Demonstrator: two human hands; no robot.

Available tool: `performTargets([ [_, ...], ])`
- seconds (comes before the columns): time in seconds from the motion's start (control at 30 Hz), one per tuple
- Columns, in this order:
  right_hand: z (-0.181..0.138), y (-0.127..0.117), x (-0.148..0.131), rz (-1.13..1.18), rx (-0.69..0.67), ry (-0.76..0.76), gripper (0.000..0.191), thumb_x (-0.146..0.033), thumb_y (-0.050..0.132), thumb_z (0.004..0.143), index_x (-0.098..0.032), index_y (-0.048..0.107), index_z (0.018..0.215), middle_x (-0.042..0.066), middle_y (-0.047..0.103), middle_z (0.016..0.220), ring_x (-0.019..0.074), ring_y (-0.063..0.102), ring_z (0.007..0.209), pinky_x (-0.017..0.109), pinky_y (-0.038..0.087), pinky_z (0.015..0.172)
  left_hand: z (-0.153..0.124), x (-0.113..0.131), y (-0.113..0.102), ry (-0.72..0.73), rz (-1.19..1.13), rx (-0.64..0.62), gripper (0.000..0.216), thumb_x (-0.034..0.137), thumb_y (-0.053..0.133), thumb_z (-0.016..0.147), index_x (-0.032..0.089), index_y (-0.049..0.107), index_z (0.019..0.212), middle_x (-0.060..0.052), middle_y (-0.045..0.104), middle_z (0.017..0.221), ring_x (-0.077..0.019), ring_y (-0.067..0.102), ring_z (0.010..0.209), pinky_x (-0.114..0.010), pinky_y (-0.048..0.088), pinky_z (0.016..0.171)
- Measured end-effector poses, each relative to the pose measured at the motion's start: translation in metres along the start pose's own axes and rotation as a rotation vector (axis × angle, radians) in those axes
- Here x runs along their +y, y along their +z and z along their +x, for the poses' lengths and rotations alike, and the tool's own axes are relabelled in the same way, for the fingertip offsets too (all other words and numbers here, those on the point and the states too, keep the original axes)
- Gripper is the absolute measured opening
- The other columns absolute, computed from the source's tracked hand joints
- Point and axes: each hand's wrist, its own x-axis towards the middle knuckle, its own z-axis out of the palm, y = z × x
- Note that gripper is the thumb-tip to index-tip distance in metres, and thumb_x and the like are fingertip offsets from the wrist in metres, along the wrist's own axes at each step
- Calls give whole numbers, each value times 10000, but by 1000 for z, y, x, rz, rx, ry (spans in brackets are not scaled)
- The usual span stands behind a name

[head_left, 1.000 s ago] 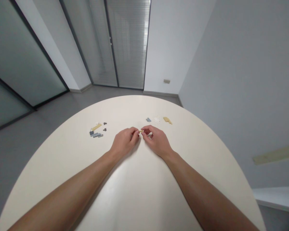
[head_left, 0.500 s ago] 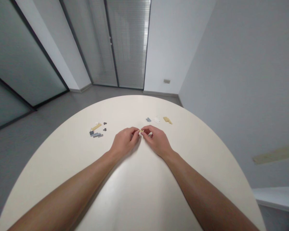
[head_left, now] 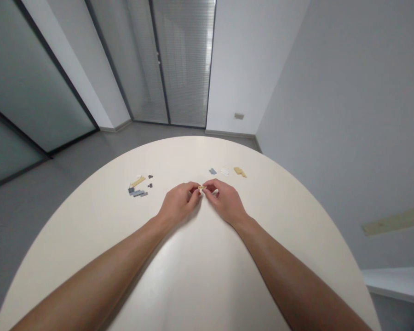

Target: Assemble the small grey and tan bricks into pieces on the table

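Observation:
My left hand [head_left: 178, 203] and my right hand [head_left: 224, 200] meet fingertip to fingertip over the middle of the round cream table [head_left: 193, 276]. Both pinch a small tan brick piece [head_left: 202, 187] between them. A bit of white shows under my right fingers; I cannot make out what it is. Both wrists rest on the tabletop.
A cluster of small grey, tan and dark pieces [head_left: 138, 187] lies to the left of my hands. Beyond my right hand lie a grey piece [head_left: 212, 171], a white piece [head_left: 225, 171] and a tan piece [head_left: 240, 172]. Glass partitions and a blinds-covered door stand behind the table.
My hands have drawn slightly closer together around the tan piece; otherwise nothing has moved.

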Motion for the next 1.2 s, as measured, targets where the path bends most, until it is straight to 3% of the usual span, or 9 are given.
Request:
performTargets([
  [1.2, 1, 1, 2, 0, -3, 7, 111, -244, 599, 941, -243, 687, 1010, 10, 739, 949, 164, 665, 859, 292, 477, 757, 0, 0, 0, 17, -13, -14, 252, 282, 480, 943, 236, 700, 1057, -35, 765, 1014, -223, 684, 912, -350, 484, 808],
])
